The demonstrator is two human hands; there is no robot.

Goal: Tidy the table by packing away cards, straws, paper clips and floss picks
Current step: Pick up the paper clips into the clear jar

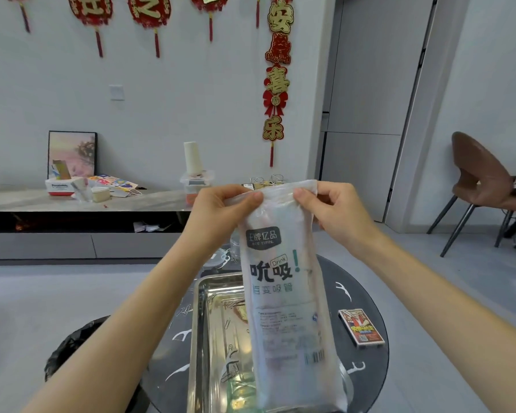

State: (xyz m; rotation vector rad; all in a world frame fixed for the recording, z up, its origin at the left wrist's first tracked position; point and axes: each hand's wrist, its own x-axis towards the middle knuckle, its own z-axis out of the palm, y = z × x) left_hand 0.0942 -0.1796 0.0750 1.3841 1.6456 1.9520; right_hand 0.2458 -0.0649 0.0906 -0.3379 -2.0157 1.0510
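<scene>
Over the round table [328,272] and its metal tray [195,323] we hold the straw bag [283,293] upright. Our left hand [221,210] and right hand [331,210] each pinch its top edge. It seems light, soft and slippery, so the rim grips best. The card box [361,327] and floss picks [343,290] lie on the table. The bag's bottom is cut off and its contents are unclear.

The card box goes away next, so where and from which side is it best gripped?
Probably pinch the card box across its two long side edges, coming from above. It lies flat, face up, on the round table, right of the straw bag, so only the thin edges offer purchase.
</scene>
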